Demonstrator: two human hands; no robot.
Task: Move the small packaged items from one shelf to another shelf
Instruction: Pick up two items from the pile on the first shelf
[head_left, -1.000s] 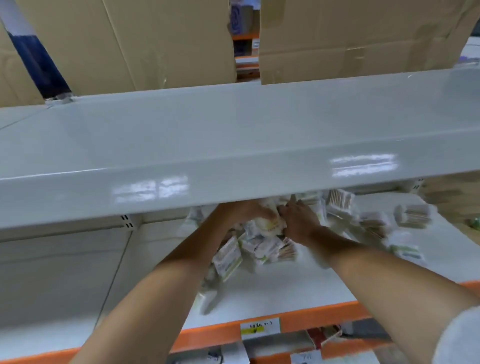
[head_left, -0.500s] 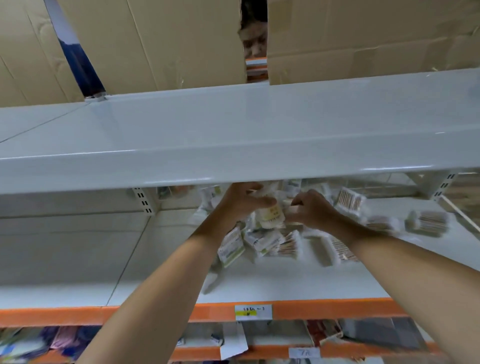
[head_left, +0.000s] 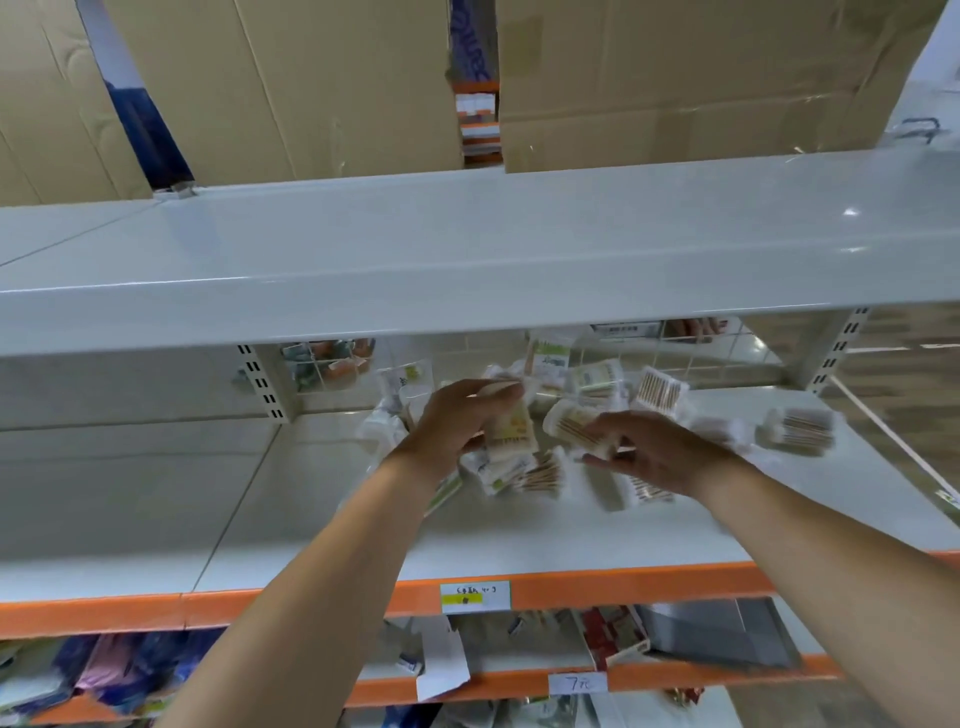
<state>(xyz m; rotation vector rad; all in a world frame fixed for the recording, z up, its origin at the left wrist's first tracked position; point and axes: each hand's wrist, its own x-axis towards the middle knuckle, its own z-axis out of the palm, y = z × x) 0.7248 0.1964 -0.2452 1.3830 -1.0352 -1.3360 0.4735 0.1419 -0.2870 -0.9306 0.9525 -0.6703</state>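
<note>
Cardboard boxes (head_left: 322, 88) stand along the back of the top shelf (head_left: 467, 249), a broad pale grey board that crosses the whole view above my arms. Under it is the middle shelf (head_left: 322, 519), white with an orange front edge, and on that edge sits a price label (head_left: 475, 596) with a yellow stripe. Lower down a further shelf (head_left: 675, 675) holds mixed goods in bags and a red box, with another small label (head_left: 577, 683) on its orange lip.

The small packets (head_left: 660, 389) lie scattered on the middle shelf, mostly toward the back and the right side, some piled between my two hands, one (head_left: 800, 430) apart from the rest near the right end. They look like clear bags of cotton swabs with wooden sticks; the motion blur hides the print on them.

Both my forearms reach in from below. My left hand (head_left: 457, 426) is curled round a packet (head_left: 511, 431) with a yellowish label, thumb on top and fingers wrapped behind it, holding it just above the pile. My right hand (head_left: 660, 457) is beside it, fingers bent, pinching a rounded packet (head_left: 574, 428) at its near end between fingertips and thumb. The two held packets are just beside each other; whether they touch I cannot tell.
</note>
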